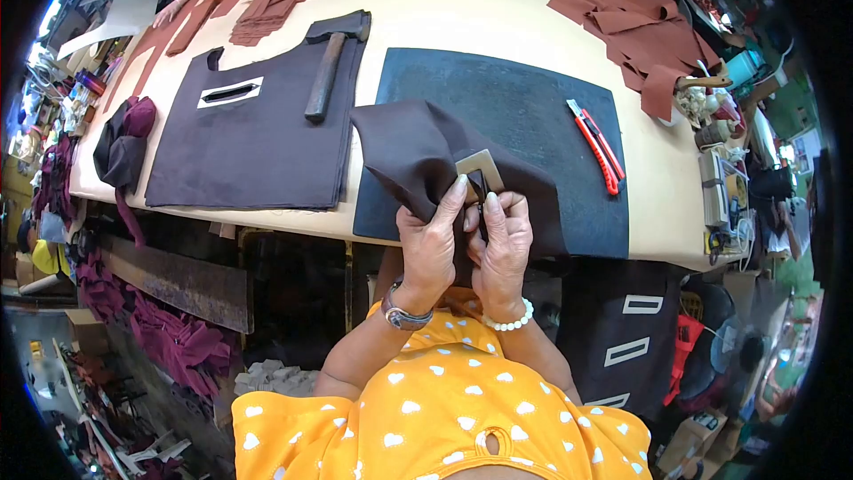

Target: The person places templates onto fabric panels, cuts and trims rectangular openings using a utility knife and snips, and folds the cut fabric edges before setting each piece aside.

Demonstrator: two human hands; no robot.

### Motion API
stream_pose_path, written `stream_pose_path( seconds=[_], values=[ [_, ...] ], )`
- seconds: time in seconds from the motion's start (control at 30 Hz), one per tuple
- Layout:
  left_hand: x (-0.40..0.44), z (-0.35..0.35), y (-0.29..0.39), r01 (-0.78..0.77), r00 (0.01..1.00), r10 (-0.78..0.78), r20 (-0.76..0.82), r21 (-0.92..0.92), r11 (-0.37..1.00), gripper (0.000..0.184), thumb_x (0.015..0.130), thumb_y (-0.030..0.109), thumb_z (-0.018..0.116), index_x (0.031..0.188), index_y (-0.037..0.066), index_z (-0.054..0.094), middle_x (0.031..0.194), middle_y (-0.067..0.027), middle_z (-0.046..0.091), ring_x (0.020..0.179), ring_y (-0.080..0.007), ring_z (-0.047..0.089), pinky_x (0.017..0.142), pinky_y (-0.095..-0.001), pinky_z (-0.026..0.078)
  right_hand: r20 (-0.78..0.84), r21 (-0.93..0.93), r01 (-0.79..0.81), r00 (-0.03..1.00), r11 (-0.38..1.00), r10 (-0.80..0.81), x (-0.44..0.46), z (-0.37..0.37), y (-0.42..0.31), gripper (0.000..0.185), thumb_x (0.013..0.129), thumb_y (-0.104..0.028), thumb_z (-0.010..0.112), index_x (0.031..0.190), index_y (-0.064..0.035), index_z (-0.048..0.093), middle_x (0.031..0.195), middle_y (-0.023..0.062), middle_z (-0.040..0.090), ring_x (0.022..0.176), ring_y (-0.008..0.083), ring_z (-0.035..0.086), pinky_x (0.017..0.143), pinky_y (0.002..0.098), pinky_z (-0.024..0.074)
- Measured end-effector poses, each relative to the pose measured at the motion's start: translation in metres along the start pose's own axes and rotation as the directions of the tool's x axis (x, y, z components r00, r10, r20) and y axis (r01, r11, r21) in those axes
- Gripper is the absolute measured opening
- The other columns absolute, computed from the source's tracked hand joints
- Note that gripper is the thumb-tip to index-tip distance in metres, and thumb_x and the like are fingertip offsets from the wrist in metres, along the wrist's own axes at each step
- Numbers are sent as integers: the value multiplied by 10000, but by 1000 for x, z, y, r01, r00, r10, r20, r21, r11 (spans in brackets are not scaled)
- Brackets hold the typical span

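Note:
A dark brown fabric piece [409,142] is bunched up at the table's front edge, partly over a dark cutting mat [480,89]. It carries a beige rectangular patch [481,165] with a dark slit at its middle. My left hand [428,244] pinches the fabric beside the patch between thumb and fingers. Close by on the right, my right hand [502,244] is closed on the same cloth at the slit, its thumb pointing up. The fold between the hands hides the fingertips in part. On the mat's right side lies a red utility knife [597,147], apart from both hands.
To the left, a hammer [327,76] rests on a stack of dark fabric panels [249,151] with a white-framed slot. Reddish-brown fabric pieces [622,27] lie at the far right, more at the back left. Another person's hand [167,13] touches those. Maroon cloth [173,324] hangs below.

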State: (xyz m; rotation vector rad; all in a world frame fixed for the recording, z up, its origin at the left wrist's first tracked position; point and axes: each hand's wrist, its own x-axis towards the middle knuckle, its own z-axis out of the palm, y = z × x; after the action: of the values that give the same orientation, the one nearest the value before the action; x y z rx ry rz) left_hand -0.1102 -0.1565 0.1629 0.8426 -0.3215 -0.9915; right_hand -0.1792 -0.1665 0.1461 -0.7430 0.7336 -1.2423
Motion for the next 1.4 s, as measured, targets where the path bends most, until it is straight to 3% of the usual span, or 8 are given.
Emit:
stream_pose_path(
  seconds=[0.27,0.4,0.63,0.87,0.97,1.1,1.23,1.4],
  values=[
    [15,-5,5,23,1000,-23,-4,-31,999,87,848,81,645,930,52,648,859,10,641,739,-71,586,667,-224,465,49,-140,-36,998,989,43,-4,-10,-21,184,919,-168,544,1027,-83,421,702,0,525,464,19,380,403,170,287],
    [20,-18,20,198,976,-197,93,2,980,135,828,57,646,963,53,648,934,-16,662,825,-100,616,747,-256,487,555,-679,695,697,236,-454,5,-19,-44,173,743,-6,686,908,-25,638,768,34,575,546,122,536,502,240,446],
    [11,-24,34,214,937,-250,245,164,963,148,840,90,648,976,31,651,928,-19,660,834,-86,601,765,-242,475,865,-472,850,395,-234,-310,32,-14,-62,490,589,-26,712,1066,-123,661,961,46,577,664,149,605,550,271,485],
    [12,-33,37,96,918,-176,355,232,968,180,848,77,637,1019,21,645,962,-15,654,859,-81,588,785,-239,464,825,-525,847,481,-88,-297,33,1,-66,234,654,-9,680,877,-79,655,881,68,614,651,170,607,552,280,470],
    [11,-40,38,177,911,-266,316,282,943,199,849,76,634,1039,15,635,975,-19,651,857,-81,588,784,-236,471,643,-638,708,706,303,-296,37,7,-56,114,719,-9,664,822,-49,633,783,101,603,614,194,592,531,270,451],
    [16,-41,36,255,904,-314,289,224,941,216,854,70,623,1063,13,621,985,-33,650,877,-105,604,782,-241,487,328,-644,203,944,738,26,48,16,-44,80,823,-48,638,797,18,601,694,16,580,608,92,553,570,271,474],
    [25,-40,39,150,948,-171,267,96,984,217,849,36,611,1065,19,617,1019,-50,653,934,-138,615,831,-273,489,269,-608,316,945,728,-186,48,6,-41,229,834,-72,638,1029,45,609,848,55,605,815,103,551,756,253,468],
    [43,-50,51,6,995,-15,103,85,996,241,840,34,623,1080,25,601,1034,-70,647,966,-156,610,882,-291,465,320,-773,139,927,618,193,27,-35,-49,221,801,-51,634,993,54,601,812,30,603,779,97,525,730,249,442]
  ],
)
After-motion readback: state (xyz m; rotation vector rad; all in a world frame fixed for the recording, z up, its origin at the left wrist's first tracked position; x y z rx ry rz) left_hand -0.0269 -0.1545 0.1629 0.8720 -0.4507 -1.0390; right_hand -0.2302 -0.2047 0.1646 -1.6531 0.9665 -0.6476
